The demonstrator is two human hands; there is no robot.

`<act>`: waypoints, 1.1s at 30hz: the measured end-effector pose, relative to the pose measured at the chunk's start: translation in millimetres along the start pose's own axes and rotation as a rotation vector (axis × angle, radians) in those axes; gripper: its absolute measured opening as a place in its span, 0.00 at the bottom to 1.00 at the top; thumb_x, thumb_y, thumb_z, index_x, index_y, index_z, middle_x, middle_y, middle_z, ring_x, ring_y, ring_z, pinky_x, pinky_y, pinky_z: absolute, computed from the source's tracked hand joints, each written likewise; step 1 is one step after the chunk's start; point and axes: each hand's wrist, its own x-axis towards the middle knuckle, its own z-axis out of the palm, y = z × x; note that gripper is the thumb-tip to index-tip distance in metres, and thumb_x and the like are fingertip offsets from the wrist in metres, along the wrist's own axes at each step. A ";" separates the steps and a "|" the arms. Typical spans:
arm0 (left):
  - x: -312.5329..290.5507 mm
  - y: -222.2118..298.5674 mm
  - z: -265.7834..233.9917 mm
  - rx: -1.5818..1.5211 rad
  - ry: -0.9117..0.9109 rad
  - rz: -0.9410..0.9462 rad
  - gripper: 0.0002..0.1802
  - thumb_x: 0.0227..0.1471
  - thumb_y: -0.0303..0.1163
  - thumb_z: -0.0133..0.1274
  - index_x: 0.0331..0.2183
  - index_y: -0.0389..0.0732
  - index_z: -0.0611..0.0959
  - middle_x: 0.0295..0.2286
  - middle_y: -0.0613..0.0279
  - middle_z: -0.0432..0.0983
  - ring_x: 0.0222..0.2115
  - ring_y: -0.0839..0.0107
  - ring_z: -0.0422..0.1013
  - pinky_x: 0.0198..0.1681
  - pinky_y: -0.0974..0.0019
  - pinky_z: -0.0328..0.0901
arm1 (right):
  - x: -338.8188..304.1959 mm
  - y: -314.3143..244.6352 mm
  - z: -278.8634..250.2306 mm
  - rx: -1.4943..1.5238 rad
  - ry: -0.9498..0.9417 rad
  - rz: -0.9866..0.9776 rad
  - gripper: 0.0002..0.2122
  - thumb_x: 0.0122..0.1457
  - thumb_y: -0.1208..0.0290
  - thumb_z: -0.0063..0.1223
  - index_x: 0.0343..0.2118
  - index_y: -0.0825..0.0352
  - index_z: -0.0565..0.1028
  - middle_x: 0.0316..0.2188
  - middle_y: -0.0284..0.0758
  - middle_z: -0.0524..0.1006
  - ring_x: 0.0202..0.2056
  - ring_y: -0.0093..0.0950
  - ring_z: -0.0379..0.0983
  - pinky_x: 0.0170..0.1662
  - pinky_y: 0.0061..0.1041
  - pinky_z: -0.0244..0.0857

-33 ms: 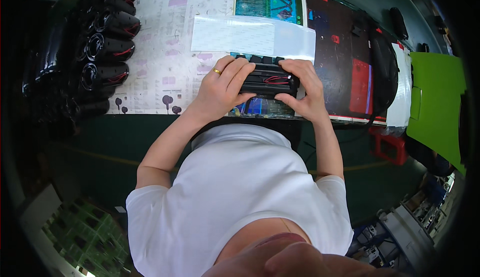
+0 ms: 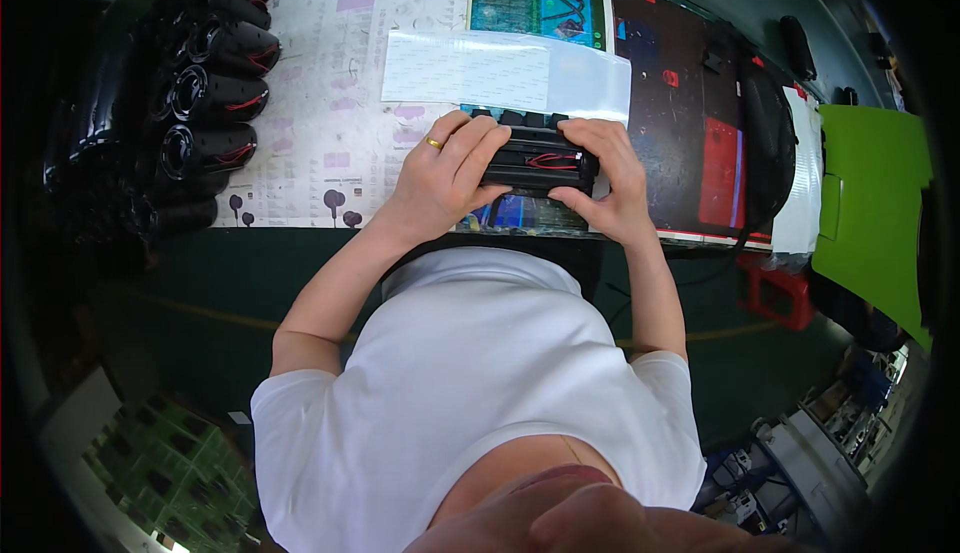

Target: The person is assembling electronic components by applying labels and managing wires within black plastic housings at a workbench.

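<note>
Both hands grip a long black plastic housing [image 2: 515, 172] near the front edge of the table. My left hand [image 2: 440, 173] is closed round its left end, fingers on the far side and thumb on the near side. A gold ring is on one of its fingers. At the other end, my right hand [image 2: 612, 181] pinches the housing in the same way. Thin red wires [image 2: 552, 161] lie looped inside the hollow facing up. Just beyond the housing, several small black blocks [image 2: 512, 118] show partly. Behind them is a white printed sheet [image 2: 470, 68].
Several similar black housings with red wires [image 2: 222, 93] are stacked along the left. A black bag-like object [image 2: 770, 143] sits on the right side of the table [image 2: 320, 63]. Beyond it is a green panel [image 2: 870, 203], with a red stool [image 2: 775, 293] below.
</note>
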 end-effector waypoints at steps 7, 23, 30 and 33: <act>18.7 -16.0 -27.0 -0.153 -0.075 -0.043 0.39 0.47 0.43 0.73 0.57 0.37 0.80 0.52 0.52 0.77 0.53 0.49 0.72 0.55 0.50 0.72 | 17.5 5.6 -20.6 0.102 -0.124 0.019 0.28 0.54 0.63 0.76 0.56 0.69 0.79 0.55 0.42 0.81 0.58 0.42 0.76 0.60 0.40 0.70; 96.4 -64.5 20.5 0.058 -0.402 -0.210 0.26 0.59 0.44 0.65 0.58 0.52 0.83 0.43 0.52 0.77 0.46 0.51 0.77 0.50 0.51 0.73 | 115.4 61.4 29.3 -0.527 -0.072 0.255 0.06 0.61 0.72 0.62 0.40 0.62 0.82 0.42 0.37 0.80 0.41 0.40 0.82 0.42 0.40 0.76; 102.3 -62.4 25.5 0.081 -0.420 -0.252 0.25 0.57 0.43 0.68 0.55 0.51 0.84 0.43 0.51 0.79 0.46 0.49 0.78 0.49 0.50 0.74 | 132.5 41.0 16.4 -0.535 0.024 0.020 0.02 0.58 0.75 0.60 0.31 0.67 0.78 0.46 0.35 0.81 0.47 0.40 0.80 0.48 0.40 0.75; 102.9 -61.5 24.1 0.079 -0.420 -0.259 0.26 0.55 0.42 0.69 0.55 0.50 0.84 0.43 0.51 0.79 0.46 0.48 0.78 0.49 0.49 0.74 | 132.8 14.6 -4.4 -0.414 0.132 0.041 0.02 0.55 0.76 0.61 0.29 0.67 0.78 0.46 0.36 0.83 0.48 0.41 0.80 0.48 0.41 0.75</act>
